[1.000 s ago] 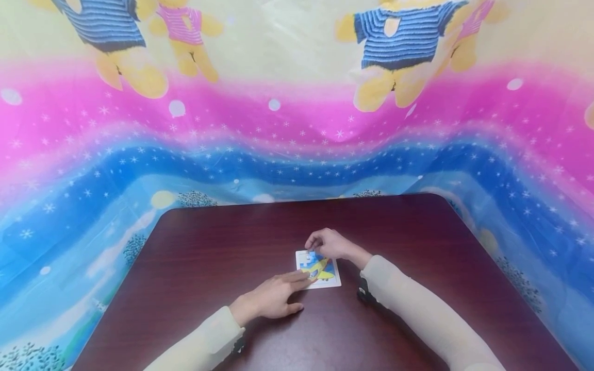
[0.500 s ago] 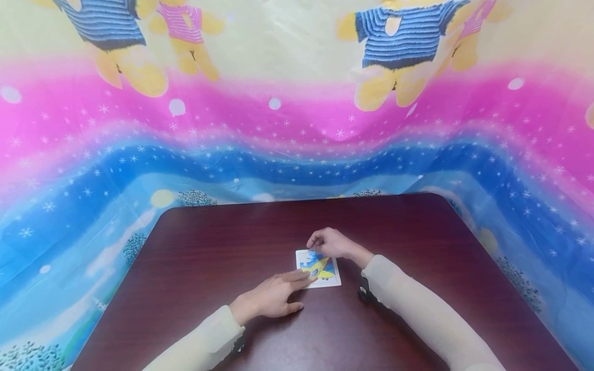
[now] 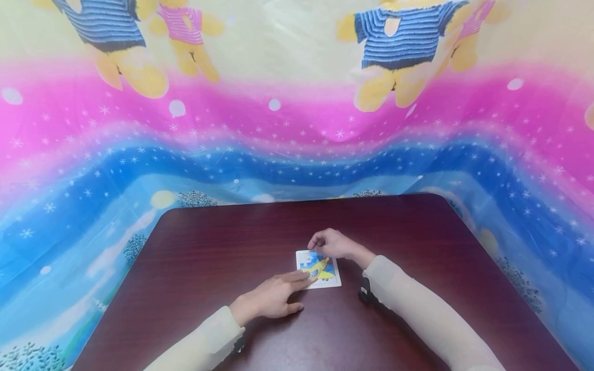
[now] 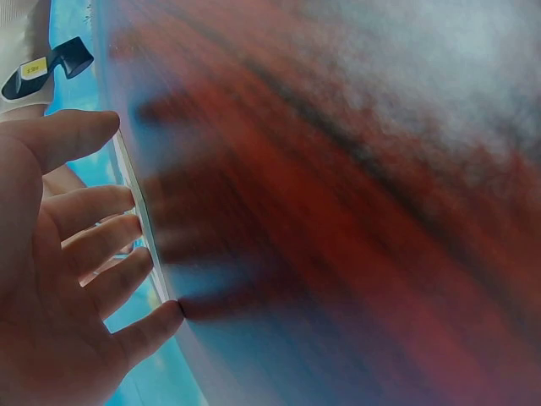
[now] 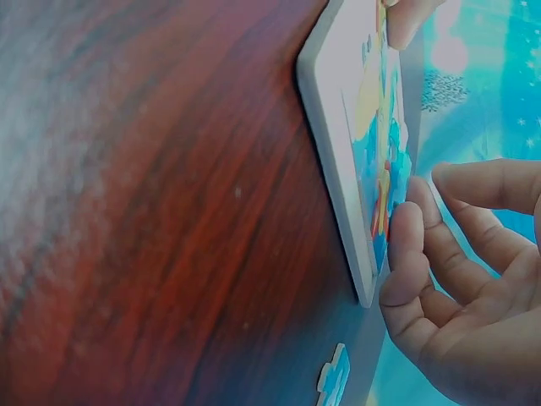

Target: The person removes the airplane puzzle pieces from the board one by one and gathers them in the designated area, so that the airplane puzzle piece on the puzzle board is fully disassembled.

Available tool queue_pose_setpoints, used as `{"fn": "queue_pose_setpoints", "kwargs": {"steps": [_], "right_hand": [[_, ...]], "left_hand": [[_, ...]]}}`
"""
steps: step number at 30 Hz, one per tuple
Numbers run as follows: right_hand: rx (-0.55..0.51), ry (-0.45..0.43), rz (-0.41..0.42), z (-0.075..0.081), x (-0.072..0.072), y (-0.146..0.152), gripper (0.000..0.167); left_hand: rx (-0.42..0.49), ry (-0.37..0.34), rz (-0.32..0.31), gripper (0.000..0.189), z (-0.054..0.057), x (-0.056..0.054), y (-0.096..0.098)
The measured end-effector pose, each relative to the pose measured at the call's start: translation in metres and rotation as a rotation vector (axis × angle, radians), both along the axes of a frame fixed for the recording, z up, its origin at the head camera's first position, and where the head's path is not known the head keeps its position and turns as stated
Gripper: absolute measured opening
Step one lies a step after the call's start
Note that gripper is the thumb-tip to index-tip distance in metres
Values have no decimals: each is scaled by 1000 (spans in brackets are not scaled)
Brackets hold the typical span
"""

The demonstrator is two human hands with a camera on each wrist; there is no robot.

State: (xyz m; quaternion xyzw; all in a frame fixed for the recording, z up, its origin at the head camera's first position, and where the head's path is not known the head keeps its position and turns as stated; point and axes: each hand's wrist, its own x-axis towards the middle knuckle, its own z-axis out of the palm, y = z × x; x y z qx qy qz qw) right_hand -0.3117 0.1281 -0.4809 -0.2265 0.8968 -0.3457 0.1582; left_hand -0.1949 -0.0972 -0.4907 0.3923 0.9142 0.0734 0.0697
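A jigsaw puzzle (image 3: pixel 330 283) in a white frame, with a yellow airplane on blue, lies on the dark red-brown table. My left hand (image 3: pixel 274 296) rests its extended fingers on the puzzle's left side, covering part of the picture. At the puzzle's far edge, my right hand (image 3: pixel 335 244) has its fingers bent down close to the blue pieces. The right wrist view shows a slightly raised blue piece (image 5: pixel 401 156) beside these fingertips; whether they pinch it cannot be made out. A loose puzzle piece (image 5: pixel 335 378) lies on the table near the frame's corner in that view.
The table (image 3: pixel 223 237) has rounded far corners. A cloth backdrop (image 3: pixel 278 129) in pink and blue, printed with bears and snowflakes, hangs behind it and along both sides. Each sleeve cuff carries a dark strap (image 3: pixel 365 290).
My right hand has shifted very slightly to the right along the puzzle's far edge. The left hand and the puzzle frame stay where they were.
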Motion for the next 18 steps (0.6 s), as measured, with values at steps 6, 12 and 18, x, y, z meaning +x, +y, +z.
{"fn": "queue_pose_setpoints", "kwargs": {"steps": [6, 12, 18], "right_hand": [[-13, -31, -10, -2, -1, 1, 28], [-13, -29, -12, 2, 1, 0, 26], [4, -41, -15, 4, 2, 0, 22]], "left_hand": [[4, 5, -5, 59, 0, 0, 0], [4, 7, -6, 60, -1, 0, -1], [3, 8, -5, 60, -2, 0, -1]]}}
